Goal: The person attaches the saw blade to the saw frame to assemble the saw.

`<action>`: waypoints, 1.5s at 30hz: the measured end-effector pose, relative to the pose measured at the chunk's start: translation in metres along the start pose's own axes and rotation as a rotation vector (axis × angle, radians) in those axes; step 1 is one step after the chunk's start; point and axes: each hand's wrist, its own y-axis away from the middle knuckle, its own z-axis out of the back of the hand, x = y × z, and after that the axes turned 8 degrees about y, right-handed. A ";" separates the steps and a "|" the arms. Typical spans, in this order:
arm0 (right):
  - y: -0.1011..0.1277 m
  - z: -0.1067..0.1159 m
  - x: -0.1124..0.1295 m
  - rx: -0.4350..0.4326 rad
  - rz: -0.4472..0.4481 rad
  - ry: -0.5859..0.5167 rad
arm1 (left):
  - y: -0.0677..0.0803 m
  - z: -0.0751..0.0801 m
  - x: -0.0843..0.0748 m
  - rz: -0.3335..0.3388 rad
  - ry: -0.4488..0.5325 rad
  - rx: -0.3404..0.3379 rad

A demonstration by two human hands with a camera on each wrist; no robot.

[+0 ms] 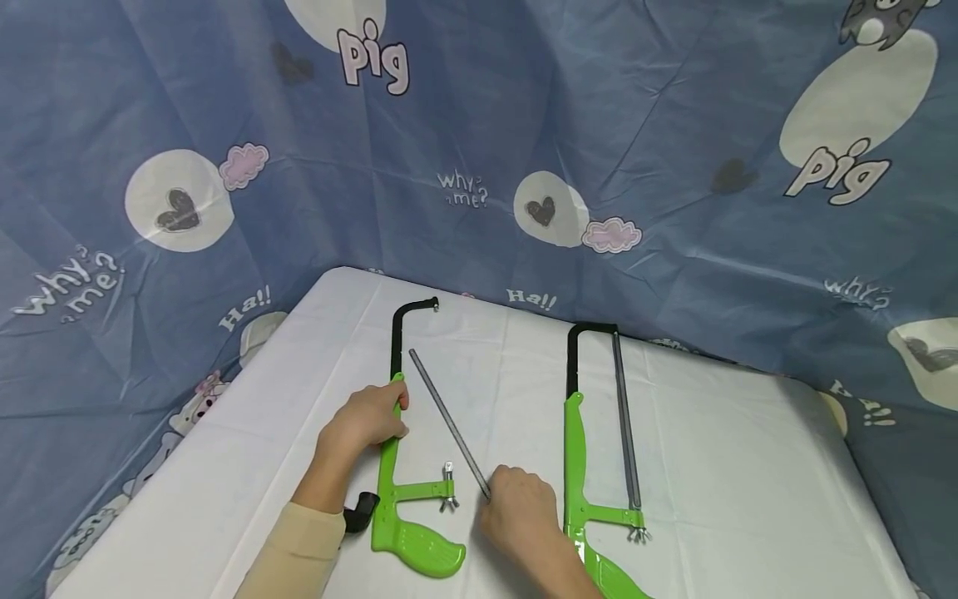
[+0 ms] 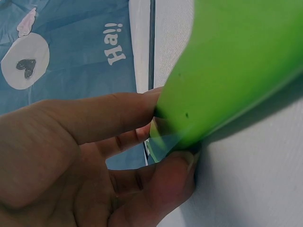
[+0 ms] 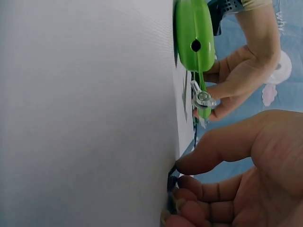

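Observation:
On the left side of the table lies a hacksaw frame (image 1: 385,470) with a green handle and a black front arm, no blade fitted. My left hand (image 1: 368,416) grips its green spine, thumb and fingers on either side of the edge (image 2: 213,71) in the left wrist view. A loose grey hacksaw blade (image 1: 449,421) slants beside that frame. My right hand (image 1: 521,512) pinches its near end between thumb and fingers, low over the white cloth. A wing nut (image 3: 203,99) sits at the frame's near arm.
A second green hacksaw (image 1: 575,449), with its blade (image 1: 625,424) mounted, lies to the right of my right hand. White cloth (image 1: 733,482) covers the table. A blue printed curtain (image 1: 479,125) hangs behind it. A black wrist mount (image 1: 361,513) sits by my left sleeve.

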 end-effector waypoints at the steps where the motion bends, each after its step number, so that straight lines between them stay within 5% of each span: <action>1: 0.000 0.000 0.000 -0.001 0.002 -0.005 | 0.000 0.000 0.000 0.001 0.000 0.000; 45: -0.012 0.019 -0.023 0.171 0.133 -0.511 | -0.001 -0.001 0.002 -0.002 -0.003 0.002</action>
